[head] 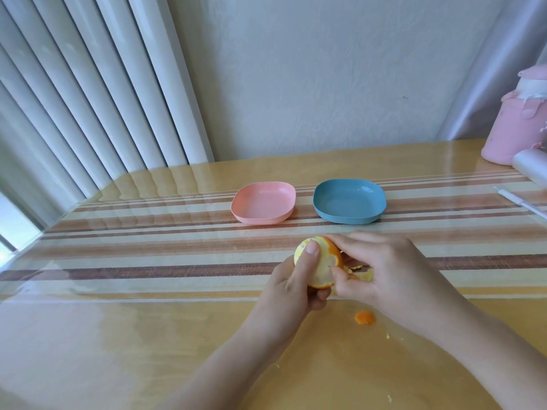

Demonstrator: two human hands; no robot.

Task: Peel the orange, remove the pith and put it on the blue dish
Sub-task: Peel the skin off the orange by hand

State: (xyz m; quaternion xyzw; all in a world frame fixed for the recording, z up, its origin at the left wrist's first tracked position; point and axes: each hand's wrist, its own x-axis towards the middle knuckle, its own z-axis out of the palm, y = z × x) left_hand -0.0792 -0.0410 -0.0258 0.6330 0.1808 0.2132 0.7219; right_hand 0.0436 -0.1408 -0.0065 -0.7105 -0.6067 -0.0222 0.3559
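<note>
Head view, near edge: both forearms reach in from the bottom, and pale flecks (pixel 387 336) lie on the glossy table (pixel 148 291) between them, likely crumbs of pith.
Peel scrap (pixel 365 317): a small orange disc on the table just below the right hand, apart from the fruit. It looks set aside out of the way.
Left hand (pixel 296 288): cradles the orange, fingers curled beneath and thumb flat across the top, a brace so the fruit cannot turn.
Orange (pixel 318 270): held just above the table, close to the person. Pale pith shows on its left, and rind covers its right.
Right hand (pixel 381 270): curled fingers pinch a loose strip of peel (pixel 362 273) at the fruit's right side, placed to tear along the rind's edge.
Blue dish (pixel 349 202): bare, well beyond the hands, just right of the pink dish (pixel 263 202). It is waiting for the fruit, I'd say.
Progress: roughly half peeled by my reckoning, pith not yet removed.
</note>
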